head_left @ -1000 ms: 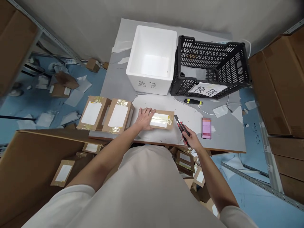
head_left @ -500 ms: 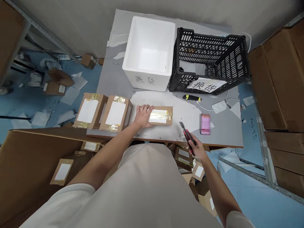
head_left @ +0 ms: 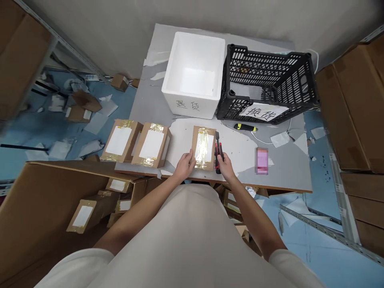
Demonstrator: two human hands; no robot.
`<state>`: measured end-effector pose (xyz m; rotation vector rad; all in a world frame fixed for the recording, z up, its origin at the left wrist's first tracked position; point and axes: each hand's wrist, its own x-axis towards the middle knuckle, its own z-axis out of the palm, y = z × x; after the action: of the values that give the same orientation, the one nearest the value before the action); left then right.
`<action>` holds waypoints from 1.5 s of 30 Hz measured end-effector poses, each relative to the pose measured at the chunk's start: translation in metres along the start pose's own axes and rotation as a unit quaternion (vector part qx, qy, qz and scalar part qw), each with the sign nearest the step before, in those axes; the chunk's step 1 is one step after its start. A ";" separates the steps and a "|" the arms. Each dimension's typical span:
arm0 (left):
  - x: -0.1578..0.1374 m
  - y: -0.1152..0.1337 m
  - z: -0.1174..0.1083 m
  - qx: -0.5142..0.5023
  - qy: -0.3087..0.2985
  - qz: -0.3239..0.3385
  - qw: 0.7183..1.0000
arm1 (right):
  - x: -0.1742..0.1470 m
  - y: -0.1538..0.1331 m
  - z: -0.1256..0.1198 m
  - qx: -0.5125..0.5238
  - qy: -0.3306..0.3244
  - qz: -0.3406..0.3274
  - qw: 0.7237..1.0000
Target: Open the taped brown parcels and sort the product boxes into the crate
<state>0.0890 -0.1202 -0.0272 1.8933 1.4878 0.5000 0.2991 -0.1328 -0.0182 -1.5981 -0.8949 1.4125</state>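
Note:
A small cardboard box (head_left: 204, 148) with a white label and shiny clear tape stands near the table's front edge, its long side pointing away from me. My left hand (head_left: 185, 164) grips its near left edge. On the other side, my right hand (head_left: 225, 165) is closed around a black and red utility knife (head_left: 218, 154), whose blade end points away from me along the box's right side. Whether the right fingers also touch the box I cannot tell. Left of it, two taped, labelled boxes stand together, the nearer being a cardboard box (head_left: 152, 145).
A white foam box (head_left: 192, 105) and a black plastic crate (head_left: 270, 104) stand at the back of the table (head_left: 288, 170). A yellow and black cutter (head_left: 245, 127) and a pink blurred item (head_left: 262, 161) lie right. A large carton (head_left: 39, 208) holding boxes is lower left.
The small box has turned from lying crosswise to pointing away from me. My right hand brought the knife left to the box's side, and my left hand shifted from its top to its near left edge.

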 end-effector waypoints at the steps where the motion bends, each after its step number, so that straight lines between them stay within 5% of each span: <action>1: -0.002 -0.003 0.001 -0.013 -0.001 -0.001 1.000 | -0.001 0.001 -0.002 -0.011 -0.003 0.000 1.000; 8: 0.016 -0.005 -0.012 0.003 0.013 -0.017 1.000 | -0.024 0.011 -0.006 0.030 0.022 0.026 0.999; 14: 0.114 -0.009 -0.040 0.048 -0.015 0.061 0.997 | -0.069 0.017 0.003 0.221 0.024 0.200 0.954; 18: 0.153 -0.009 -0.044 0.038 -0.079 0.036 0.996 | -0.070 0.016 0.009 0.260 0.023 0.184 0.948; 21: 0.134 -0.006 -0.044 0.052 -0.015 -0.027 0.998 | -0.053 0.014 -0.003 0.244 0.055 0.142 0.958; 24: 0.085 -0.005 -0.042 0.096 0.052 -0.145 0.983 | -0.025 0.007 -0.024 0.225 0.093 0.075 0.967; 28: 0.028 -0.007 -0.030 0.075 0.057 -0.238 0.967 | 0.017 -0.004 -0.039 0.170 0.073 0.020 0.982; 32: 0.027 -0.006 -0.024 0.102 0.117 -0.058 0.986 | 0.027 -0.006 -0.045 0.097 0.068 0.011 0.993; 36: 0.050 -0.002 -0.029 0.192 -0.029 0.122 0.973 | -0.001 0.002 -0.061 -0.029 0.069 0.041 0.996; 39: 0.058 0.000 -0.031 0.231 -0.082 0.131 0.961 | -0.025 0.010 -0.072 -0.057 0.028 0.067 0.996; 45: 0.061 0.000 -0.027 0.238 -0.079 0.115 0.961 | -0.035 0.017 -0.082 -0.063 -0.016 0.079 0.995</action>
<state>0.0883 -0.0549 -0.0142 2.4349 1.3728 0.0850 0.3765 -0.1807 -0.0147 -1.7791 -0.9085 1.5190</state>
